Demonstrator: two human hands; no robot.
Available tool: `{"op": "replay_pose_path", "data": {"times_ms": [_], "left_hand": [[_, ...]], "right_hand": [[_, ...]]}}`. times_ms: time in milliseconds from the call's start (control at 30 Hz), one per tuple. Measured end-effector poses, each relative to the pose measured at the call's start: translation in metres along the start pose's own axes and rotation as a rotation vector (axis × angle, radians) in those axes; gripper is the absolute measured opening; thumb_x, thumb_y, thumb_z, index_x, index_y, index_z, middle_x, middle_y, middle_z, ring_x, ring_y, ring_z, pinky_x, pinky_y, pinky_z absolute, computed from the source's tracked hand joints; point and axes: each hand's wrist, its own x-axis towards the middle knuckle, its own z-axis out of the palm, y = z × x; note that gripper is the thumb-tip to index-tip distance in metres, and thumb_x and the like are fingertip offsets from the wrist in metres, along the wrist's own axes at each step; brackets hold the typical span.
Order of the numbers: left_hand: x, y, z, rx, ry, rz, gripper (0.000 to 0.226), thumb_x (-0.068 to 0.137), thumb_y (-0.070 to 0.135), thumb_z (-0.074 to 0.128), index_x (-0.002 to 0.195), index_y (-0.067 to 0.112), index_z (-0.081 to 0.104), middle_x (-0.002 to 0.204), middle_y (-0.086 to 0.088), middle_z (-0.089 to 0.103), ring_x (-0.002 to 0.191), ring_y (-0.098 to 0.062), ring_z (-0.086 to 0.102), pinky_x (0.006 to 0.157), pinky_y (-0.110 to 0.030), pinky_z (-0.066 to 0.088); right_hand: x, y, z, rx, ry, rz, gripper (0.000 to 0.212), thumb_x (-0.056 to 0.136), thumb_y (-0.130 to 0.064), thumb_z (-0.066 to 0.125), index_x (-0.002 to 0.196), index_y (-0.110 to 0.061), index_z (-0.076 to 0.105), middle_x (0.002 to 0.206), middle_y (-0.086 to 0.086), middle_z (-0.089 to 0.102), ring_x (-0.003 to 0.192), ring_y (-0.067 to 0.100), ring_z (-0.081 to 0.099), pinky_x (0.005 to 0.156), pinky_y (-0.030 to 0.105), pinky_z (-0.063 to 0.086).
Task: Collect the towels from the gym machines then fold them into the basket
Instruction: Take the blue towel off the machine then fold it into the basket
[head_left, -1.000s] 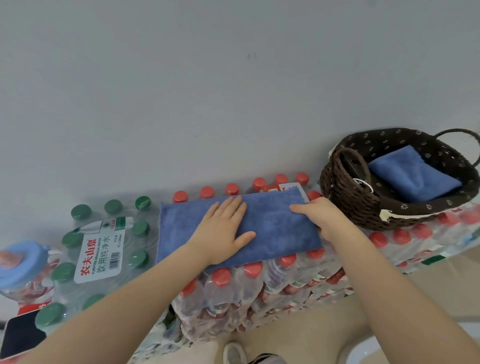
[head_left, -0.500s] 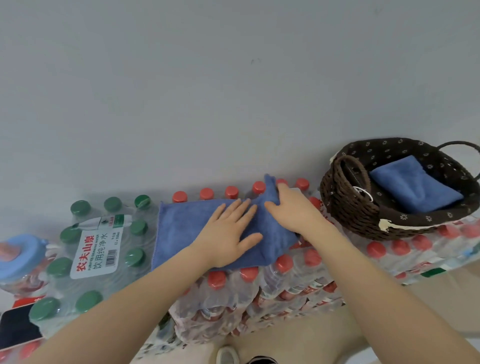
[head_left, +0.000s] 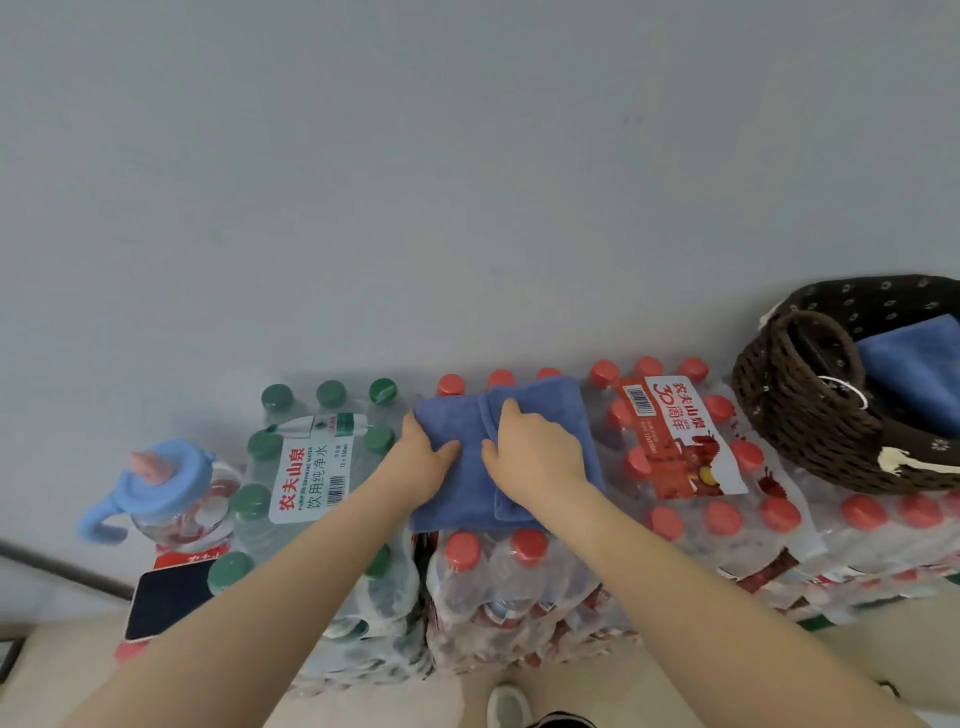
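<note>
The blue towel (head_left: 462, 488) now lies folded in half, its right side brought over the left. The right hand (head_left: 535, 452) rests flat on the fold; the left hand (head_left: 423, 457) has shifted to the towel's left edge.

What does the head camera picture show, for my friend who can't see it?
Two hands, the left hand and right hand, press a half-folded blue towel flat on shrink-wrapped packs of red-capped water bottles. To the right, a brown wicker basket holds another blue towel. Green-capped bottles and a blue-lidded cup sit left.
</note>
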Motion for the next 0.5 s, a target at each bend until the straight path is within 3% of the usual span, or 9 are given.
{"op": "replay_pose_path", "data": {"times_ms": [100,167,233,300,433,500], "left_hand": [[0.000,-0.001,-0.001,-0.136,-0.014,-0.078,0.046,0.090,0.026,0.054,0.126,-0.001,0.046,0.124,-0.018,0.056,0.109,-0.031,0.055,0.094,-0.037,0.045],[-0.002,-0.002,-0.004,-0.227,-0.031,-0.098,0.036,0.090,0.023,0.056,0.115,-0.003,0.055,0.108,-0.015,0.063,0.091,-0.027,0.059,0.078,-0.033,0.048],[-0.005,-0.001,-0.007,-0.316,-0.044,-0.135,0.032,0.089,0.021,0.058,0.108,-0.005,0.058,0.085,-0.010,0.063,0.070,-0.021,0.058,0.056,-0.027,0.048],[-0.007,0.000,-0.010,-0.426,-0.065,-0.164,0.027,0.089,0.019,0.059,0.103,-0.005,0.058,0.075,-0.007,0.059,0.062,-0.018,0.056,0.044,-0.022,0.047],[-0.005,-0.002,-0.010,-0.634,-0.115,-0.156,0.024,0.087,0.014,0.061,0.105,0.000,0.054,0.091,-0.011,0.064,0.075,-0.021,0.062,0.065,-0.031,0.053],[-0.006,-0.002,-0.008,-0.710,-0.096,-0.108,0.023,0.088,0.013,0.060,0.106,0.006,0.049,0.094,-0.008,0.063,0.080,-0.020,0.062,0.068,-0.031,0.053]], "right_hand": [[-0.008,0.004,0.012,-0.132,0.133,-0.027,0.057,0.096,-0.033,0.037,0.142,-0.003,0.023,0.125,0.014,0.054,0.111,0.027,0.054,0.078,0.034,0.042],[-0.008,0.007,0.014,-0.146,0.164,-0.005,0.055,0.094,-0.023,0.037,0.143,-0.003,0.020,0.132,0.013,0.048,0.116,0.027,0.050,0.089,0.034,0.041],[-0.005,0.010,0.008,-0.122,0.159,0.046,0.056,0.094,-0.015,0.038,0.144,-0.005,0.017,0.135,0.012,0.045,0.110,0.028,0.057,0.077,0.033,0.043],[-0.002,0.015,0.000,-0.134,0.172,0.105,0.055,0.094,-0.011,0.039,0.144,-0.006,0.018,0.135,0.012,0.044,0.103,0.030,0.062,0.064,0.032,0.041],[0.004,0.020,-0.004,-0.133,0.161,0.184,0.044,0.094,-0.009,0.036,0.137,-0.004,0.029,0.129,0.012,0.048,0.103,0.031,0.062,0.062,0.031,0.038],[0.005,0.014,0.002,-0.118,0.131,0.188,0.047,0.097,-0.019,0.035,0.139,-0.002,0.026,0.133,0.013,0.046,0.105,0.030,0.060,0.065,0.032,0.040]]}}
